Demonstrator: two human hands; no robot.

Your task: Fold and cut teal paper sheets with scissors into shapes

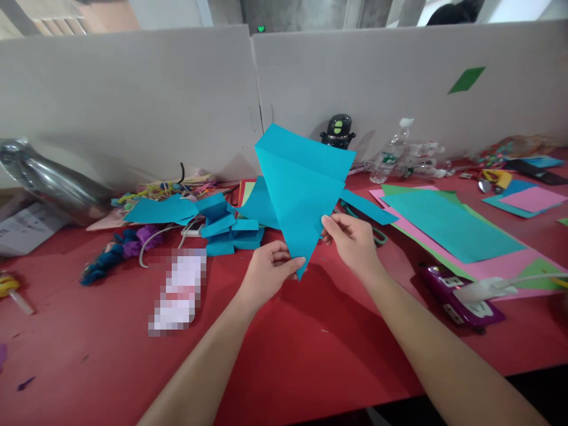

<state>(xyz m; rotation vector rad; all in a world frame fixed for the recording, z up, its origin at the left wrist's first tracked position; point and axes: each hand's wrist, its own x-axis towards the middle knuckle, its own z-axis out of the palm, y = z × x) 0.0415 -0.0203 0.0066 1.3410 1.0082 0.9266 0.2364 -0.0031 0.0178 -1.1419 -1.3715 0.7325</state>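
Note:
A blue sheet of paper (302, 183), folded to a point at the bottom and wide at the top, is held up above the red table. My left hand (273, 269) pinches it near the lower tip, thumb in front and fingers behind. With thumb and fingertips, my right hand (352, 239) grips its right edge a little higher up. A crease runs across the upper part of the sheet. Behind it lie folded blue paper pieces (222, 225) and a blue strip (368, 207). Scissors with a green handle show partly behind my right hand.
Coloured sheets (457, 225) and a purple power strip (461, 299) lie at the right. Plastic bottles (393, 151) and a black container (338, 131) stand by the grey partition (133, 94). At the left are a metal flask (57, 183) and crepe-paper flowers (119, 251).

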